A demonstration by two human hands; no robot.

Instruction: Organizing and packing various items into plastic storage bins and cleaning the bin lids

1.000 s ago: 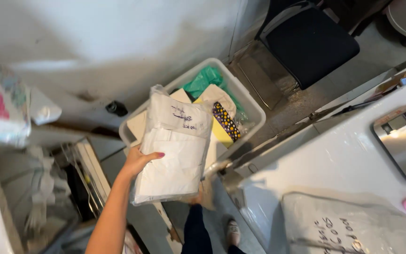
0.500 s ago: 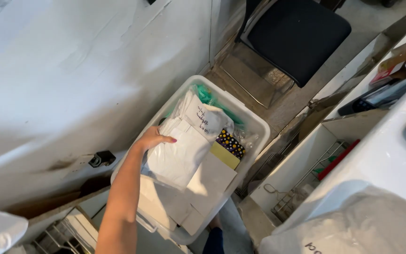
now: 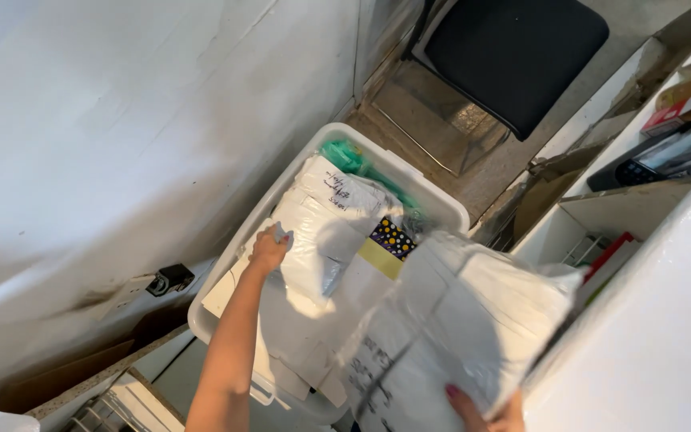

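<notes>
My left hand (image 3: pixel 269 250) reaches down into the white plastic bin (image 3: pixel 325 142) and rests on the white bagged parcel (image 3: pixel 321 228) lying on top of the stack there, fingers curled at its near left edge; I cannot tell whether they are closed on the plastic or only pressing it. Half a second ago this hand lay flatter across the same parcel, nearer its middle. The parcel itself sits inside the bin, its handwritten end toward the far wall, over flat white packages, with a green bag (image 3: pixel 347 158) at the far rim and a black dotted packet (image 3: pixel 393 237) with a yellow strip just to its right.

My right hand (image 3: pixel 485 410) is new to the view. It shows at the bottom edge, fingers clamped around the lower end of a second large white bagged bundle (image 3: pixel 457 320), which I hold up in the air in front of the bin's near right corner, covering part of it. This bundle was not in my hand in the earlier pictures; it resembles one that lay on the white counter (image 3: pixel 657 336) a second ago.

A black chair (image 3: pixel 513 48) stands beyond the bin.
</notes>
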